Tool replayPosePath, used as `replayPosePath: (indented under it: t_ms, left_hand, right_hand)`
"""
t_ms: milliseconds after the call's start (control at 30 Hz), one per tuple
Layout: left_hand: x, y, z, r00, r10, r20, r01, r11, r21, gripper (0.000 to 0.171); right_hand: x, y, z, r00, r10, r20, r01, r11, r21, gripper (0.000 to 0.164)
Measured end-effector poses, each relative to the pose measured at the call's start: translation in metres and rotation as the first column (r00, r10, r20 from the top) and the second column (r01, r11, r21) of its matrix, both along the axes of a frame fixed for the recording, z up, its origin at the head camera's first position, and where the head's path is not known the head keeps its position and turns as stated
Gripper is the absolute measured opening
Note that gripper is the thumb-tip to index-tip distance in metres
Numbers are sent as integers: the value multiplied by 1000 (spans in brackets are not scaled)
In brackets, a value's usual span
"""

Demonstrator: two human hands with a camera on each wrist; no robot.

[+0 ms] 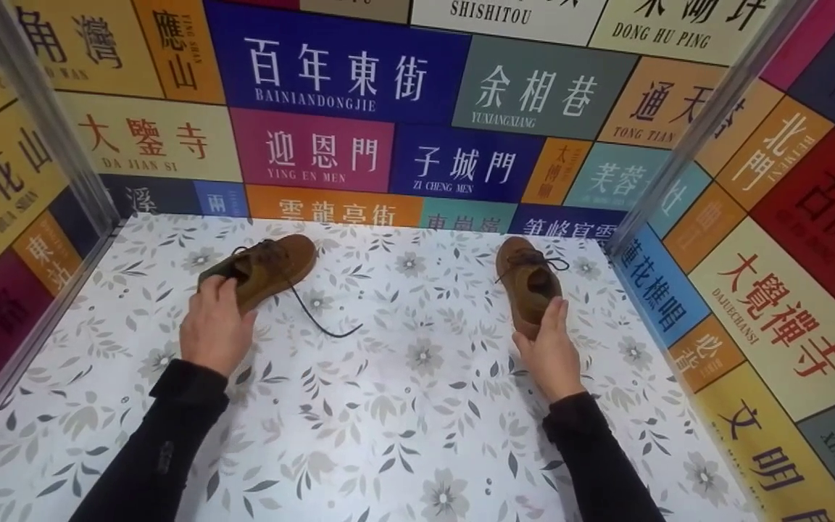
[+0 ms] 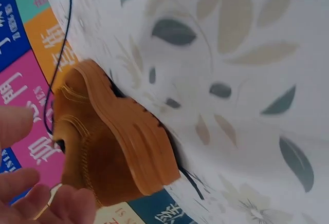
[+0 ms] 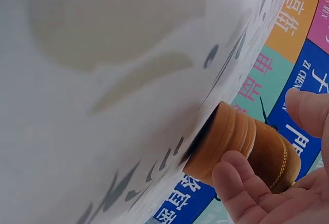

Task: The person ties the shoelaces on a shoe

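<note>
Two brown lace-up shoes with dark laces stand on a flowered white surface. My left hand (image 1: pixel 216 326) is at the heel of the left shoe (image 1: pixel 265 283), which points away and to the right. In the left wrist view, the loosely bent fingers (image 2: pixel 72 203) overlap its collar, thumb apart. One long lace (image 1: pixel 316 319) trails from this shoe to the right. At the heel of the right shoe (image 1: pixel 520 297), toe pointing away, is my right hand (image 1: pixel 551 355). Its fairly straight fingertips (image 3: pixel 231 175) lie against the heel in the right wrist view, with the thumb spread.
A wide gap of the flowered surface (image 1: pixel 417 355) separates the shoes. Behind it stands a wall of coloured sign panels (image 1: pixel 338 65). Similar panels rise at the left and right, with clear upright edges (image 1: pixel 707 116) at the back corners.
</note>
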State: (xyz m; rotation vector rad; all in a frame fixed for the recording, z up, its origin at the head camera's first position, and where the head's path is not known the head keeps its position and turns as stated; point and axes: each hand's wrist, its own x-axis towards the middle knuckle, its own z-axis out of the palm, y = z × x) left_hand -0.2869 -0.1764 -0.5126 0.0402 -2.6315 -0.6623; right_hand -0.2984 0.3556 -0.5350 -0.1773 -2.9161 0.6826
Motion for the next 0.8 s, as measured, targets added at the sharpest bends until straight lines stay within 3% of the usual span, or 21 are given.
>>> replayPosePath:
  t_ms: [133, 233, 333, 400, 500, 567, 667, 800]
  left_hand:
    - [-7, -8, -2, 999, 1, 49, 3, 998, -70, 55]
    - [-13, -15, -5, 1000, 7, 22, -5, 994, -108, 53]
    - [-20, -23, -9, 998, -11, -67, 0, 988, -157, 44]
    - [-25, -27, -13, 983, -40, -182, 3, 980, -197, 25]
    - [-25, -32, -12, 970, -79, -230, 21, 970, -242, 12]
    - [-23, -30, -9, 974, -107, -201, 53, 965, -259, 10]
    - [-18, -20, -5, 983, -166, -74, 141, 954, -265, 21]
    - [-7, 8, -3, 968, -242, -63, 216, 936, -277, 24]
  right_hand:
    - [6, -3, -1, 1000, -3, 15, 3, 1000, -2, 101]
    - [10, -5, -1, 1000, 4, 13, -4, 1000, 4, 100]
    - [13, -8, 0, 1000, 15, 6, -15, 1000, 9, 98]
    - [15, -8, 0, 1000, 17, -1, -17, 1000, 18, 96]
    - [16, -12, -1, 1000, 16, -8, -16, 999, 30, 90]
    - [16, -13, -1, 1000, 12, -20, -12, 999, 38, 83]
    - [18, -14, -2, 998, 5, -57, -2, 999, 43, 69]
    - [21, -16, -3, 995, 15, -95, -12, 999, 37, 51]
